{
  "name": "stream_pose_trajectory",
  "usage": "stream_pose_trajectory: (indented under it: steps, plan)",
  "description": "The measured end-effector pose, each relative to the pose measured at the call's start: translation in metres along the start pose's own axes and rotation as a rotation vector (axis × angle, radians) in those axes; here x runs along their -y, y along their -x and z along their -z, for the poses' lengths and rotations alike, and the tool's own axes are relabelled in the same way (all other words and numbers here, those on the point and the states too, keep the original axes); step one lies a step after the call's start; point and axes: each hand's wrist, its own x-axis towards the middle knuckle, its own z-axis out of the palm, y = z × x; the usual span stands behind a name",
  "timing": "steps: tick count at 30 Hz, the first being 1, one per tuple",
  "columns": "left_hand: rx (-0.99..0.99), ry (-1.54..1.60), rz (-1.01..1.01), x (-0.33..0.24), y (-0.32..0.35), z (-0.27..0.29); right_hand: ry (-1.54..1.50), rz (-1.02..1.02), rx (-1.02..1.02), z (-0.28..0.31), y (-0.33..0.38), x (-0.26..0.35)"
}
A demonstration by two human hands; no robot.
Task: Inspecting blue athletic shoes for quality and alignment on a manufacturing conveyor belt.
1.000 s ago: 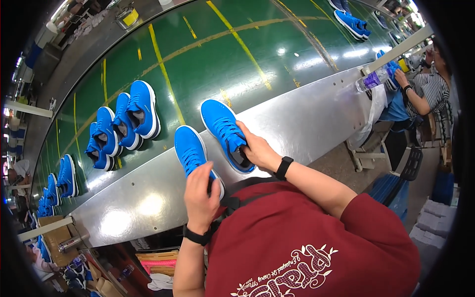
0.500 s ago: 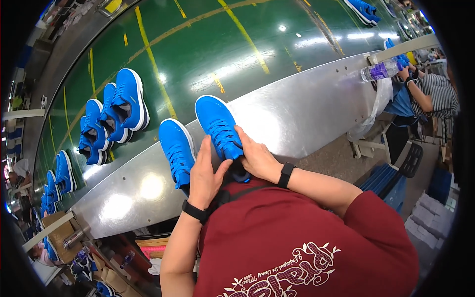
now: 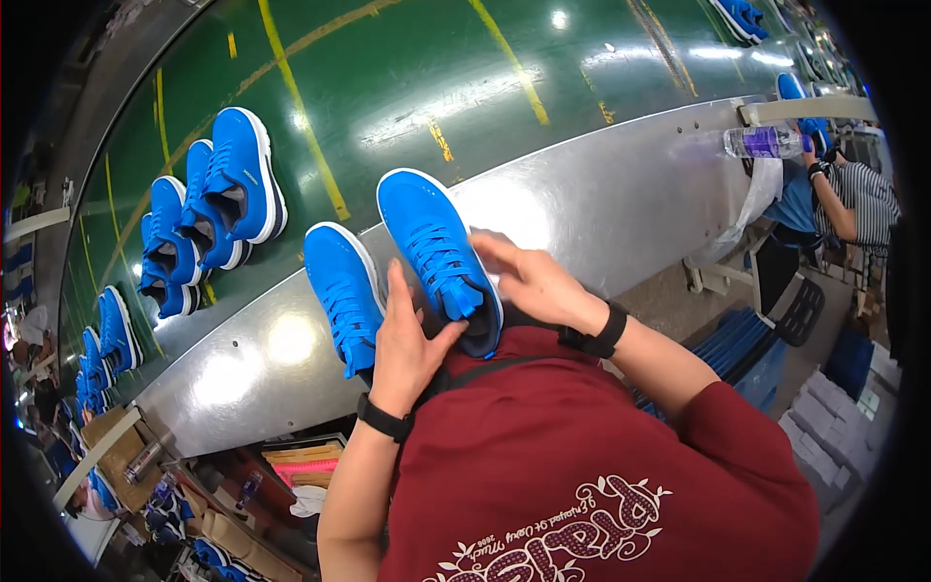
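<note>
- Here, my left hand and right hand clasp the heel of a bright blue laced sneaker, steadying it on the shiny steel ledge.
- Its matching blue sneaker lies just beside, untouched.

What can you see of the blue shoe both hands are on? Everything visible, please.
The blue shoe is a bright blue low-top sneaker with blue laces, a mesh-like upper and a white sole edge. It lies upright on the steel ledge, toe pointing away toward the green belt, heel toward the person. The left hand touches its heel side with thumb raised; the right hand rests at its inner side by the collar. A matching second shoe sits just left of it.
</note>
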Motion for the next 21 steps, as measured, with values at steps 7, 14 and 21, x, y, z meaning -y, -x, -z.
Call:
stream_pose_trajectory:
  steps: [7, 14, 21]
  plan:
    - [0.071, -0.085, 0.023, 0.014, -0.012, -0.006, -0.041, 0.08, -0.199, -0.023, -0.009, 0.024]
    - [0.103, -0.044, -0.025, 0.014, -0.007, 0.009, -0.511, -0.142, -0.084, -0.011, -0.008, 0.028]
    - [-0.25, 0.287, 0.093, 0.008, -0.034, 0.02, -0.076, -0.047, 0.049, -0.029, -0.015, 0.012]
